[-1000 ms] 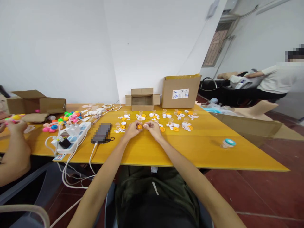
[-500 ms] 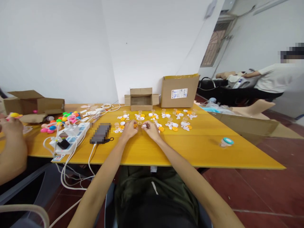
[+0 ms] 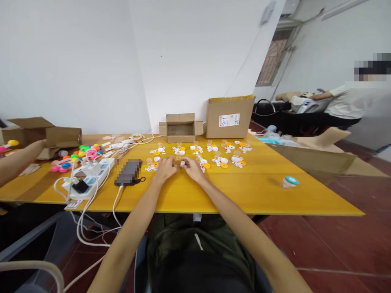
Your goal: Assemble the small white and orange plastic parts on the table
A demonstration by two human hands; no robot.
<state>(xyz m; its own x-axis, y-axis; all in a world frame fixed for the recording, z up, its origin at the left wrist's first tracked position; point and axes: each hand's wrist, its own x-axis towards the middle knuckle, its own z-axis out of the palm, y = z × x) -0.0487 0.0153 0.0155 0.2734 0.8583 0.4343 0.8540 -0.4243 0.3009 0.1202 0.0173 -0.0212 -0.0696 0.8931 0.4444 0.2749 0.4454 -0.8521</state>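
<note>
My right hand point(image 3: 193, 169) is closed, pinching a small white piece with dark holes or dots point(image 3: 183, 163) at its fingertips. Beside it, my left hand point(image 3: 165, 169) has its fingers curled together above the table; whatever they grip is hidden. Just beyond the fingertips stands a clear plastic cup point(image 3: 179, 158). Little groups of parts lie around both hands: orange discs such as one orange disc point(image 3: 207, 166), white round caps such as a white cap point(image 3: 224, 160), clear cups and small white perforated pieces point(image 3: 150, 167).
A phone point(image 3: 129, 171) and a power strip point(image 3: 91, 179) with cables lie to the left, near colourful balls point(image 3: 87, 152). Cardboard boxes point(image 3: 229, 118) stand at the back. A teal-lidded clear container point(image 3: 291, 181) sits at right. A co-worker's arm point(image 3: 21, 160) reaches in from the left.
The orange piece at my left fingertips no longer shows. My right hand has shifted slightly left with the white piece. The co-worker's arm at left has stretched toward the open box.
</note>
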